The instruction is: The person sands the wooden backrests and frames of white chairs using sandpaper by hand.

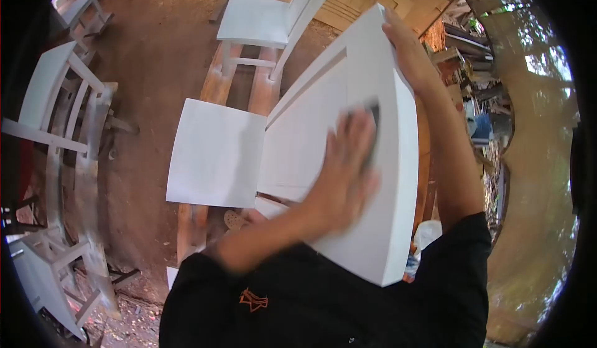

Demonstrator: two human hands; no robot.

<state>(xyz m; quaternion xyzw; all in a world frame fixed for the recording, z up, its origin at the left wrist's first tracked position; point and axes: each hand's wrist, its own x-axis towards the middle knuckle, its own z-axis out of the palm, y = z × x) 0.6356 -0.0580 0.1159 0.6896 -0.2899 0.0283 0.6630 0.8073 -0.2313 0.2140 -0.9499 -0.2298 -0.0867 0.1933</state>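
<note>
A white chair has a pale square seat (pixel 214 152) and a tall panelled backrest (pixel 298 146), which leans across the middle of the view. My left hand (pixel 348 167) is blurred over the backrest's face, its fingers pressed round a dark pad (pixel 375 127) that lies against the white frame. At the backrest's upper right corner, my right hand (pixel 407 52) grips the outer edge, with part of its fingers hidden behind it.
Another white chair (pixel 255 18) stands beyond, on wooden beams (pixel 264 87). More white chairs (pixel 46 90) stand on the left, along a second pair of beams (pixel 87 186). Stacked scraps (pixel 466 62) and a tan sheet (pixel 535 161) are at the right.
</note>
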